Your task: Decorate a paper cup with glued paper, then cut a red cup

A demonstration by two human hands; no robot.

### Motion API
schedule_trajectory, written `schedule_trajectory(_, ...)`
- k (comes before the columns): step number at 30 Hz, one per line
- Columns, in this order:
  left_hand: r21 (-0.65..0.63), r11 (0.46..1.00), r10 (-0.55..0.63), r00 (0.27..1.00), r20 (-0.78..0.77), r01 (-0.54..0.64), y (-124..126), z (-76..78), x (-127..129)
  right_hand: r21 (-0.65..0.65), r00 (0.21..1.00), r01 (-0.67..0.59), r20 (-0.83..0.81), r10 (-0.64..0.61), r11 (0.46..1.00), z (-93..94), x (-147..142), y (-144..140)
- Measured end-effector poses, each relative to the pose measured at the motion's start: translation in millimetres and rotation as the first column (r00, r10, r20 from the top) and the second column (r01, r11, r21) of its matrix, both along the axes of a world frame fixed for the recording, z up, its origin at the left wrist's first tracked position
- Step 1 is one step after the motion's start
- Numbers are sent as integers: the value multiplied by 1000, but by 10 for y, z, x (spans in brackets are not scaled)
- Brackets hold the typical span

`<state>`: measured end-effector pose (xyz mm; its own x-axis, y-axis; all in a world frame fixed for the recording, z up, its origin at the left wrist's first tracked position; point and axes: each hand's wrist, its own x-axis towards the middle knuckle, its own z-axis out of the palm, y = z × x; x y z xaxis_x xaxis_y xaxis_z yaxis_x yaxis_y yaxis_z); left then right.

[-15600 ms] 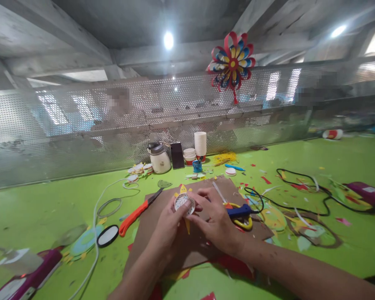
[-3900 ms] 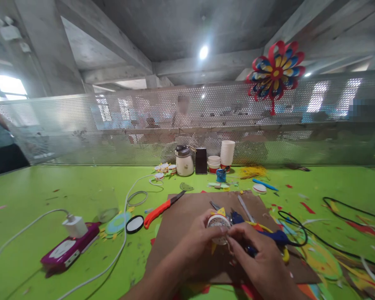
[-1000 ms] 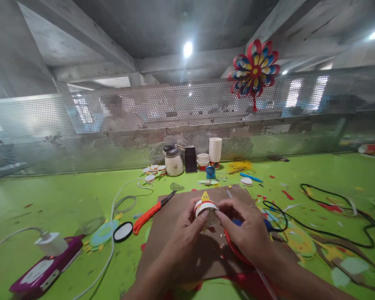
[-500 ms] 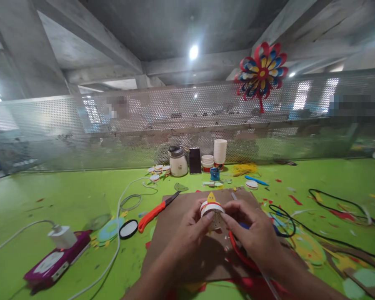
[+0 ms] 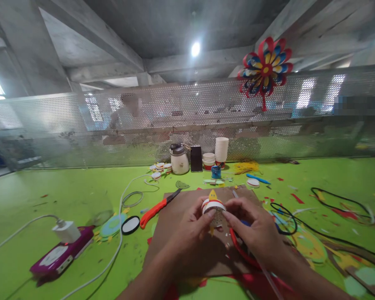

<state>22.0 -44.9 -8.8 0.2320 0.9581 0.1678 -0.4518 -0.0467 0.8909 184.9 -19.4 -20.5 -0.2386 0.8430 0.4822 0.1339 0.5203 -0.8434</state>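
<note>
My left hand [image 5: 187, 233] and my right hand [image 5: 253, 229] together pinch a small round white paper piece [image 5: 213, 207] with a red band and a yellow petal at its top, held just above a brown cardboard sheet [image 5: 171, 246]. A red paper strip [image 5: 237, 250] curves down from under my right hand. An orange-handled knife [image 5: 156, 207] lies left of my hands on the sheet's far corner. A blue tool with a black cord [image 5: 284, 208] is mostly hidden behind my right hand.
The green table [image 5: 65, 187] holds a purple power strip with white plug [image 5: 61, 252], a white cable [image 5: 118, 246], a black-rimmed disc [image 5: 130, 224], a jar [image 5: 179, 159], stacked paper cups [image 5: 221, 151] and paper scraps. A perforated metal screen [image 5: 81, 125] bears a paper pinwheel [image 5: 264, 68].
Both hands keep their grip on the round piece; the fingers shift slightly along its rim. The view has drifted a little.
</note>
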Motion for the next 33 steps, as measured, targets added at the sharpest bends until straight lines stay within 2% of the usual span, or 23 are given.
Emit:
schedule_trajectory(10, 3, 1000, 2, 1000, 3, -2, 0, 28, 16, 8, 1000, 4, 4, -4, 1000, 32, 8, -27)
schedule_trajectory(20, -64, 998, 29, 999, 16, -28, -28, 18, 26, 7, 1000, 9, 11, -9, 1000, 10, 20, -27)
schedule_trajectory(33, -12, 1000, -13, 1000, -16, 12, -1, -32, -6, 11, 999, 6, 36, -7, 1000, -27, 34, -27)
